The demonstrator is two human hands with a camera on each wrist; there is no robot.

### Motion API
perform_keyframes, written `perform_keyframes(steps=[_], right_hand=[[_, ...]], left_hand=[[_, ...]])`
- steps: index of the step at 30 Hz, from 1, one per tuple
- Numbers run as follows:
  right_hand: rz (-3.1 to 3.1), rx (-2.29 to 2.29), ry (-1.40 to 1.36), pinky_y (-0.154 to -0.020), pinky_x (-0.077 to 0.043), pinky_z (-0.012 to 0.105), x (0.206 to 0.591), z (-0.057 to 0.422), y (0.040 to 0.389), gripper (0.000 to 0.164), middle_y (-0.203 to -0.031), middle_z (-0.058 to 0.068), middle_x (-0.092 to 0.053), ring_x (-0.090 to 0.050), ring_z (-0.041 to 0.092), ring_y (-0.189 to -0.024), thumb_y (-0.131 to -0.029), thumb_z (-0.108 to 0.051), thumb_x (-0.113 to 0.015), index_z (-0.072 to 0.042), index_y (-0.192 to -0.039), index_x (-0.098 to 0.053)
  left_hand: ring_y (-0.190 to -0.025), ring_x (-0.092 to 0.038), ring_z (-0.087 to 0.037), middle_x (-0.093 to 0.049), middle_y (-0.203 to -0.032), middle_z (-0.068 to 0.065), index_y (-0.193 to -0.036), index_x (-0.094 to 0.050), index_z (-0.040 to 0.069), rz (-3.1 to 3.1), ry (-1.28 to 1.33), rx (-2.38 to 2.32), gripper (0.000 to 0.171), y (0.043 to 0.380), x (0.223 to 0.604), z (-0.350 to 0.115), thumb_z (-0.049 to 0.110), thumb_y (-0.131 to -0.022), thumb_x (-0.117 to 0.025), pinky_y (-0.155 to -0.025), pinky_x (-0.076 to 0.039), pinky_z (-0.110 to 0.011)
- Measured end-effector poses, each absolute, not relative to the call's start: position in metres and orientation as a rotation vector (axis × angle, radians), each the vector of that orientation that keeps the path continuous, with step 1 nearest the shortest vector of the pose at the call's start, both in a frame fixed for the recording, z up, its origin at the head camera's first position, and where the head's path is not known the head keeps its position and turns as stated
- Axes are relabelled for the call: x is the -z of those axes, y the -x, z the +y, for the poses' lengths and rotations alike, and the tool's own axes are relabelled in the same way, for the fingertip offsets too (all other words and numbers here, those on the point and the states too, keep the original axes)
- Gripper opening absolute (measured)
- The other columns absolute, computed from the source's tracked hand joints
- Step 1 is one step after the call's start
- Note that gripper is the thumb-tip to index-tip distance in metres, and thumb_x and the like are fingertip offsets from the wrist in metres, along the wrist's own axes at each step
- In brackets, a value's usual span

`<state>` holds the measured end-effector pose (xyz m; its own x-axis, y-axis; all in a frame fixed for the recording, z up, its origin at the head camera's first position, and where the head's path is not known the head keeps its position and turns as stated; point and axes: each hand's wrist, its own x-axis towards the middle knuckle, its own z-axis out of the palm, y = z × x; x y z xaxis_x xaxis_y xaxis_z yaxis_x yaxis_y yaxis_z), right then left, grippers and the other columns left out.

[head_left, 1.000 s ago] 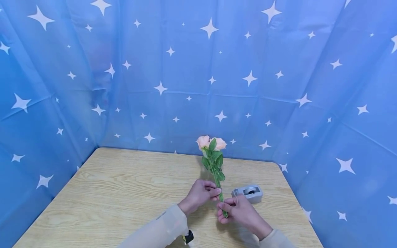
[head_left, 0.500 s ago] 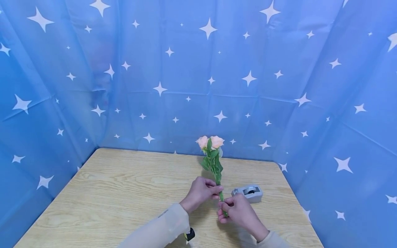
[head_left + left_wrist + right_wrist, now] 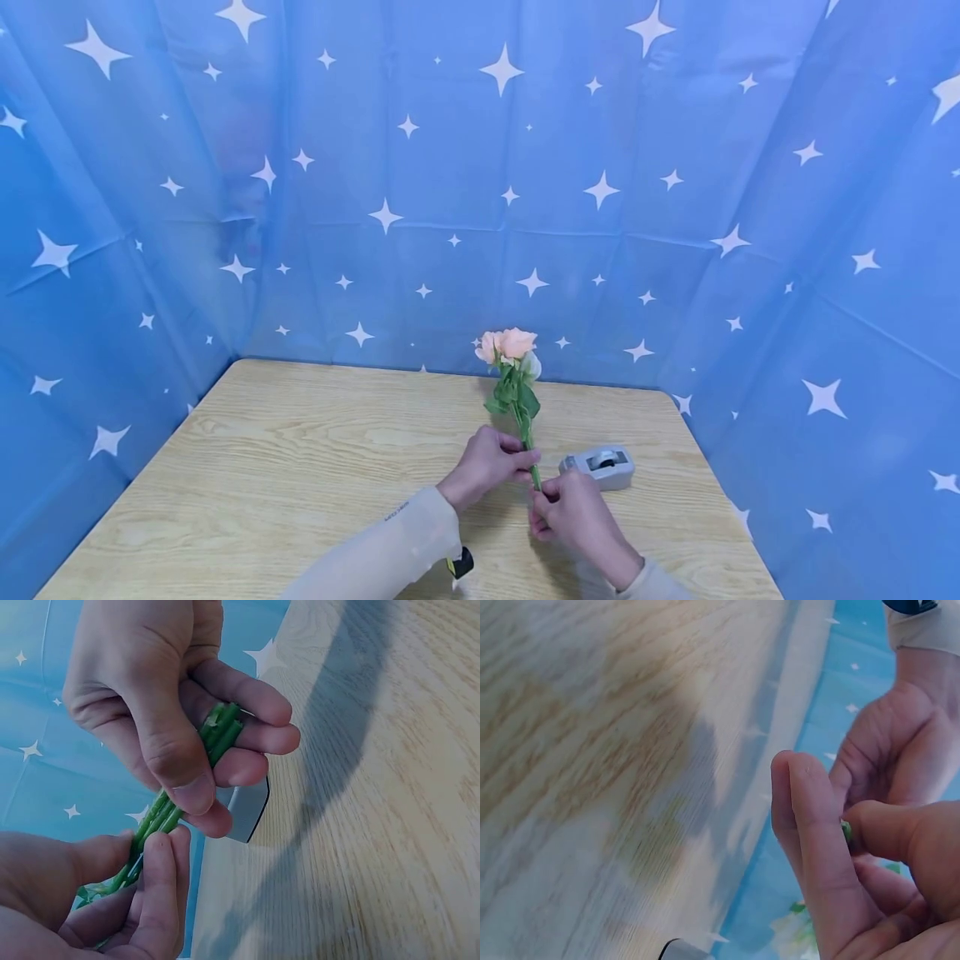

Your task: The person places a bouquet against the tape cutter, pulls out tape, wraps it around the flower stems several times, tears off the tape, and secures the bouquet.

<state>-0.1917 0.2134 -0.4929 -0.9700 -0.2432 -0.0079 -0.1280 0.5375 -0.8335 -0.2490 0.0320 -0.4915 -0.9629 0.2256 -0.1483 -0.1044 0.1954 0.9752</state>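
Observation:
In the head view a small bunch of roses (image 3: pixel 513 343), pale pink with a whitish bloom (image 3: pixel 531 365) behind, is held up over the table, tilted slightly left. My left hand (image 3: pixel 489 463) pinches the green stems midway between thumb and fingers. Lower down, my right hand (image 3: pixel 581 515) grips the stem ends. The left wrist view shows several cut stems (image 3: pixel 225 731) gathered under the right thumb, with the left fingers (image 3: pixel 161 877) pinching further up. In the right wrist view only a green stem tip (image 3: pixel 846 830) peeks out at the right thumb.
A grey tape dispenser (image 3: pixel 606 467) stands on the wooden table (image 3: pixel 300 467) just right of the hands. A black-and-yellow object (image 3: pixel 460 564) shows beside the left sleeve. Blue star-patterned curtain (image 3: pixel 450 167) encloses the table's back and sides.
The bunch has turned in the hands: the pink blooms shifted left and the whitish one came into view at right. The right hand's fingers have rolled over the stem ends; the left hand barely moved.

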Motion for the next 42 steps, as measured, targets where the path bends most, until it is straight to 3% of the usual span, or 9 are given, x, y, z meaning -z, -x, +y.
perform_keyframes(steps=[9, 25, 32, 37, 42], right_hand=[[2.655, 1.393, 0.38, -0.058, -0.067, 0.026, 0.496, 0.213, 0.191, 0.031, -0.068, 0.009, -0.078, -0.076, 0.014, -0.06, -0.108, 0.007, -0.071, 0.003, -0.078, -0.079], [2.367, 1.524, 0.344, -0.069, -0.071, 0.029, 0.498, 0.225, 0.2, 0.026, -0.087, 0.015, -0.083, -0.081, 0.018, -0.078, -0.117, -0.009, -0.071, 0.008, -0.101, -0.08], [2.157, 1.637, 0.268, -0.081, -0.073, 0.032, 0.501, 0.232, 0.205, 0.03, -0.101, 0.021, -0.087, -0.087, 0.019, -0.09, -0.12, -0.01, -0.065, 0.017, -0.123, -0.077], [2.127, 1.659, 0.213, -0.081, -0.074, 0.035, 0.498, 0.236, 0.206, 0.031, -0.098, 0.016, -0.088, -0.087, 0.02, -0.089, -0.119, -0.011, -0.069, 0.017, -0.129, -0.078], [2.125, 1.677, 0.181, -0.079, -0.074, 0.036, 0.501, 0.238, 0.207, 0.03, -0.092, 0.013, -0.087, -0.086, 0.018, -0.083, -0.117, -0.01, -0.071, 0.018, -0.126, -0.078]], left_hand=[[-0.096, -0.089, -0.034, -0.085, -0.098, -0.009, -0.111, -0.089, 0.003, 2.177, -0.138, -1.847, 0.017, 0.25, 0.496, 0.032, 0.019, -0.11, -0.085, -0.098, -0.072, -0.044], [-0.091, -0.085, -0.019, -0.088, -0.112, -0.009, -0.113, -0.085, -0.001, 1.979, -0.16, -1.983, 0.017, 0.255, 0.508, 0.029, 0.015, -0.112, -0.082, -0.092, -0.073, -0.037], [-0.089, -0.084, -0.011, -0.089, -0.12, -0.012, -0.117, -0.085, -0.005, 1.887, -0.159, -2.048, 0.018, 0.258, 0.513, 0.028, 0.013, -0.112, -0.08, -0.092, -0.073, -0.034], [-0.088, -0.085, -0.011, -0.089, -0.116, -0.013, -0.112, -0.085, -0.001, 1.874, -0.144, -2.063, 0.014, 0.258, 0.514, 0.03, 0.012, -0.111, -0.082, -0.096, -0.073, -0.037], [-0.095, -0.087, -0.015, -0.088, -0.123, -0.019, -0.118, -0.086, -0.002, 1.851, -0.128, -2.075, 0.015, 0.258, 0.515, 0.032, 0.01, -0.11, -0.082, -0.102, -0.072, -0.041]])
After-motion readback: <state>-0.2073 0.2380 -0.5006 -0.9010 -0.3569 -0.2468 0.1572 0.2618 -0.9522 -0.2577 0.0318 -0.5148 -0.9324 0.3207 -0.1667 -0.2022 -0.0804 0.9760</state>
